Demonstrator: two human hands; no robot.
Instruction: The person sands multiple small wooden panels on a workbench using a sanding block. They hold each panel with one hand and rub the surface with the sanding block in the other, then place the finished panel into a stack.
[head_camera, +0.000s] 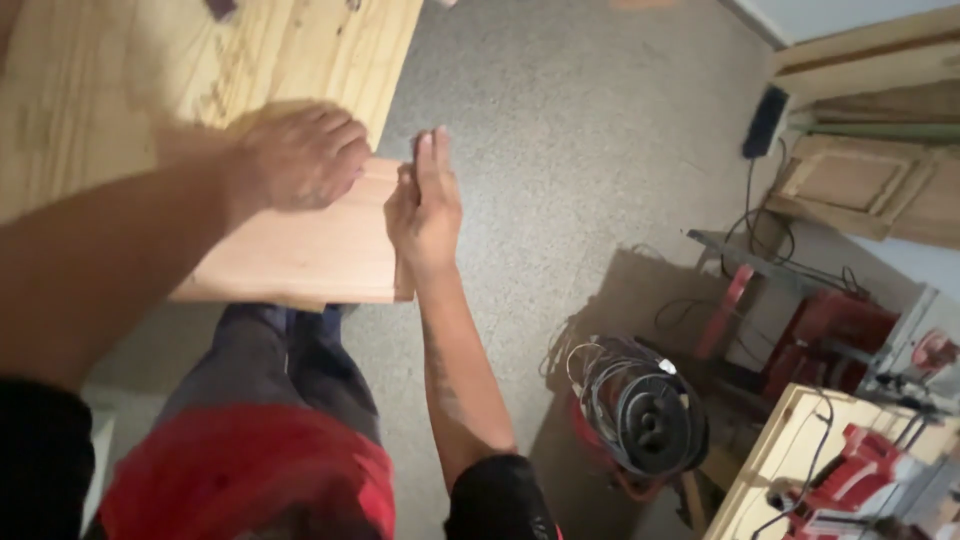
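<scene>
Left hand (300, 155) flat on one reddish board (300, 250), fingers together; right hand (425, 205) fingers straight against its end. One pale bench (150, 70); one cable reel (645, 410).

Head camera, steeply downward, close

Illumination moderate, warm, from above. Motion blur softens the left hand (300, 158) and forearm. A dark shadow falls across the grey speckled floor (560, 130) at lower right. Wide-angle distortion bends the edges.
</scene>
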